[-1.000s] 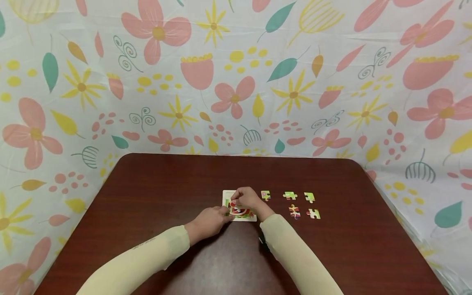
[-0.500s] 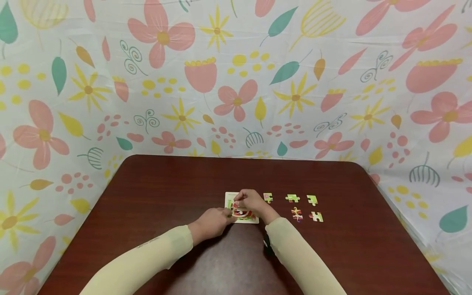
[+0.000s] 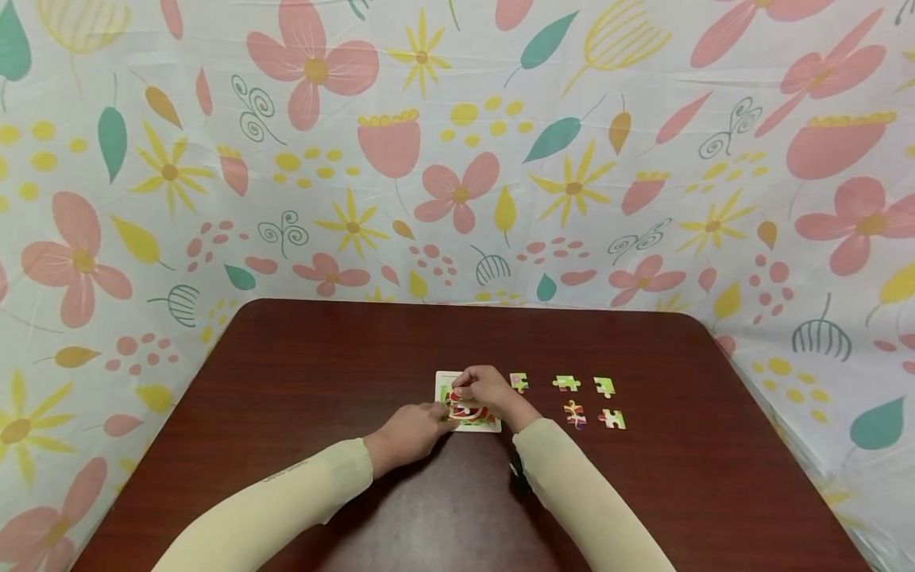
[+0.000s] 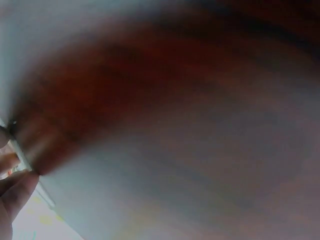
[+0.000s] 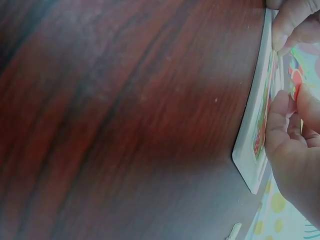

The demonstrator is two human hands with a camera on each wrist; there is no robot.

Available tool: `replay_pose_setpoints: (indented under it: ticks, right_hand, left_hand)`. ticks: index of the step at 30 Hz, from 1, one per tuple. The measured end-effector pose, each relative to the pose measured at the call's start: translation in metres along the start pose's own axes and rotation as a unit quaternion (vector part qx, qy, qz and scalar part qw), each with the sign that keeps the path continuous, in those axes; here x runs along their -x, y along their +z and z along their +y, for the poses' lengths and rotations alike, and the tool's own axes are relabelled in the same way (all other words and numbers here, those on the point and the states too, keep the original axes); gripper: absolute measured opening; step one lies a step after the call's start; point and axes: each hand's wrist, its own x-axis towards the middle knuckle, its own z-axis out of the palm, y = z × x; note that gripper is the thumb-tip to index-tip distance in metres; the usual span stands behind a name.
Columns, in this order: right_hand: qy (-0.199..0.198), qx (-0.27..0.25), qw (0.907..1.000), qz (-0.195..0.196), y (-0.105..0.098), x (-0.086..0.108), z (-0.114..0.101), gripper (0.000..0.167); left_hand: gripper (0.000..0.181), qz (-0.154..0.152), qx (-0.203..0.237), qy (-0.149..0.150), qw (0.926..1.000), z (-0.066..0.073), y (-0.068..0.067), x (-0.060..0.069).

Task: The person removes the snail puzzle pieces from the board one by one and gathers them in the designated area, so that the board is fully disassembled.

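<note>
A white-framed puzzle board (image 3: pixel 488 426) with a red, white and green picture lies flat on the table, partly covered by both hands. The left hand (image 3: pixel 409 434) rests its fingertips on the board's left edge, fingers fairly straight. Over the board, the right hand (image 3: pixel 489 392) has its fingers curled. In the right wrist view, thumb and fingers of the right hand (image 5: pixel 295 127) pinch a small red piece (image 5: pixel 296 75) above the board (image 5: pixel 246 154). The left wrist view shows the left hand's fingers (image 4: pixel 20 192) at the board's edge, much of it blurred.
Right of the board lie several loose puzzle pieces: one beside the right hand (image 3: pixel 519 382), two more in the back row (image 3: pixel 567 384) (image 3: pixel 604 387), and two nearer pieces (image 3: pixel 575 414) (image 3: pixel 612 419). A flowered cloth (image 3: pixel 457 191) hangs behind the brown table (image 3: pixel 343 342).
The head view has shifted slightly since the first frame. Over the board, the right hand stays in nearly the same pose, and the left hand keeps its place at the edge.
</note>
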Motion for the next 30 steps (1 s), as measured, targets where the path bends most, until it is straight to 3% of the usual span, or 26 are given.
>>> replay_pose_setpoints:
  ticks: [6,11,16,19,30]
  right_hand:
    - [0.015,-0.019,0.9997,0.003,-0.003,0.002,0.0,0.015]
    - [0.008,0.008,0.9996,0.025,-0.012,0.011,0.0,0.016]
    - [-0.002,0.052,0.9979,0.039,-0.028,0.023,-0.002,0.016]
    - [-0.003,0.07,0.9968,0.04,-0.038,0.029,-0.001,0.016]
    - [0.004,0.076,0.9967,0.03,-0.077,0.045,0.008,0.018]
  left_hand:
    - [0.031,0.005,-0.016,0.011,0.9998,0.0,0.003,0.002]
    - [0.029,0.007,-0.031,0.02,0.9993,-0.001,0.001,0.0]
    - [0.028,-0.01,-0.031,0.011,0.9994,-0.001,-0.002,-0.001]
    - [0.026,-0.004,-0.037,0.012,0.9992,-0.001,-0.002,-0.002]
    - [0.023,-0.001,-0.061,0.036,0.9975,-0.004,-0.002,-0.003]
